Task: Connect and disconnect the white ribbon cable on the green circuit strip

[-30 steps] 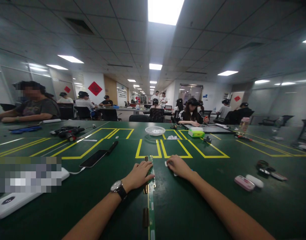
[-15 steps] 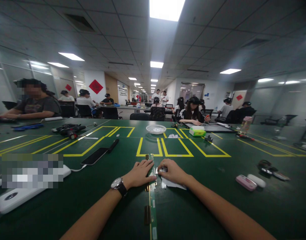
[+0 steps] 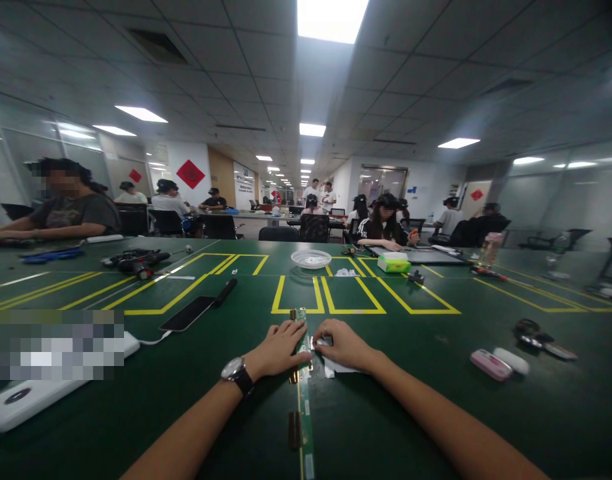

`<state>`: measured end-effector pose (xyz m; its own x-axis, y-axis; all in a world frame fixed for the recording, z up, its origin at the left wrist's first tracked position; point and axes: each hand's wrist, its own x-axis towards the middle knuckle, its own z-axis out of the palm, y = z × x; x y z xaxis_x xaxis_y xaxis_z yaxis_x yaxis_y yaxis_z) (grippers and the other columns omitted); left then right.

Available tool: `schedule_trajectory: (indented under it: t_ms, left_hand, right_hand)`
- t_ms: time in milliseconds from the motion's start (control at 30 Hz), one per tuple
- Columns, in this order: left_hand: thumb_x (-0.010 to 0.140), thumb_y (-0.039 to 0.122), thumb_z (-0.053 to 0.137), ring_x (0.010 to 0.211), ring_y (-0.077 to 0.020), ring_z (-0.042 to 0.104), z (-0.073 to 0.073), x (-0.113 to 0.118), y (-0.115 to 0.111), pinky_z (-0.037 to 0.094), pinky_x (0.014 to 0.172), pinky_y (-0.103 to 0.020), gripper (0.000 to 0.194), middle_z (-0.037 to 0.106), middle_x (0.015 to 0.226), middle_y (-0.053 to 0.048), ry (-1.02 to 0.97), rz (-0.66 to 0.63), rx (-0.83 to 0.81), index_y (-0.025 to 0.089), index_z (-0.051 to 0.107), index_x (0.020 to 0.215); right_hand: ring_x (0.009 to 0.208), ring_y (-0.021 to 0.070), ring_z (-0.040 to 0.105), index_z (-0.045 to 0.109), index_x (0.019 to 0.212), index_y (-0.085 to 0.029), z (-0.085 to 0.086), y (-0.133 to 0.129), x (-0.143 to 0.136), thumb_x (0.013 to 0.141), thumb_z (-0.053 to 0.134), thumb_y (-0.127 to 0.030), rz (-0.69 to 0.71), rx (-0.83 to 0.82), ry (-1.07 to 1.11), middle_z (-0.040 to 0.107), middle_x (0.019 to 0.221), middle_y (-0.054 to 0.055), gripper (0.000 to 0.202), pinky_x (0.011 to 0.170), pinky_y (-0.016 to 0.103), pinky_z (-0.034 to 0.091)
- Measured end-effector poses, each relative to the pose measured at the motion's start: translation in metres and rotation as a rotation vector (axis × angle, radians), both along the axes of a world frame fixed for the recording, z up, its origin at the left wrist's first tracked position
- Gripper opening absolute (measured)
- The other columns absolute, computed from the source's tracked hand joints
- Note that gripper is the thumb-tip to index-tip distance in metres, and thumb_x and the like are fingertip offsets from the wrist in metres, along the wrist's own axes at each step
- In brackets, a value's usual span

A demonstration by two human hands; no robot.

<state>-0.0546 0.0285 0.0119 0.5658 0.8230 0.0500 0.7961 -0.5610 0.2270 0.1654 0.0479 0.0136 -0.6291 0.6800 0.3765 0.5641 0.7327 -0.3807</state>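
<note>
A long, narrow green circuit board with brown flex tabs runs away from me along the table. Across its far part lies my left hand, fingers stretched out and thumb spread, pressing on the board. My right hand is closed in a pinch at the board's right edge. A bit of white paper or cloth shows between its fingers; the fingertips are partly hidden. Under and beside that hand lies a white sheet, mostly covered by the palm and wrist.
To the left are a phone on a white cable and a white power strip. A white basket and a green tissue pack stand farther back. A pink case and keys lie right. Other people sit beyond.
The view has shifted very slightly. My right hand has barely moved at the board's edge, still pinching the white piece; my left hand keeps its place.
</note>
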Motion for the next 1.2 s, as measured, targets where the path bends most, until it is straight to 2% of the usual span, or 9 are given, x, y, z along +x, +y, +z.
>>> schedule_trajectory:
  t_ms: [467, 667, 900, 1200]
  left_hand:
    - [0.089, 0.066, 0.028, 0.137, -0.0331, 0.017, -0.0046, 0.0005, 0.0045, 0.017, 0.105, -0.055, 0.071, 0.021, 0.153, -0.007, -0.007, -0.036, -0.026, 0.027, 0.017, 0.147]
    - [0.090, 0.064, 0.029, 0.137, -0.0326, 0.018, -0.0044, 0.0039, 0.0024, 0.019, 0.104, -0.056, 0.068, 0.021, 0.153, -0.008, 0.005, -0.030, -0.008, 0.027, 0.020, 0.147]
    - [0.090, 0.063, 0.030, 0.137, -0.0318, 0.018, -0.0037, 0.0040, -0.0001, 0.020, 0.104, -0.055, 0.068, 0.020, 0.153, -0.008, 0.009, -0.014, -0.004, 0.026, 0.021, 0.146]
    - [0.091, 0.063, 0.027, 0.138, -0.0319, 0.018, -0.0061, 0.0053, -0.0011, 0.020, 0.105, -0.055, 0.069, 0.020, 0.153, -0.009, 0.027, 0.001, 0.002, 0.024, 0.021, 0.147]
  right_hand:
    - [0.089, 0.0156, 0.061, 0.070, 0.087, -0.019, -0.0001, 0.0007, -0.0025, 0.078, 0.061, -0.017, 0.081, -0.019, 0.030, 0.068, 0.091, 0.003, 0.012, 0.084, 0.026, 0.043]
    - [0.082, 0.0152, 0.061, 0.070, 0.084, -0.017, -0.0003, -0.0001, -0.0052, 0.074, 0.062, -0.015, -0.005, -0.023, 0.016, 0.068, 0.087, 0.004, 0.013, 0.077, 0.024, 0.044]
    - [0.079, 0.0157, 0.060, 0.069, 0.086, -0.018, 0.0014, -0.0025, -0.0069, 0.074, 0.061, -0.017, -0.039, 0.009, -0.019, 0.068, 0.086, 0.004, 0.015, 0.073, 0.024, 0.043]
    - [0.083, 0.0164, 0.060, 0.069, 0.084, -0.017, 0.0023, -0.0040, -0.0056, 0.076, 0.060, -0.018, -0.001, 0.014, -0.027, 0.068, 0.087, 0.005, 0.013, 0.078, 0.026, 0.043]
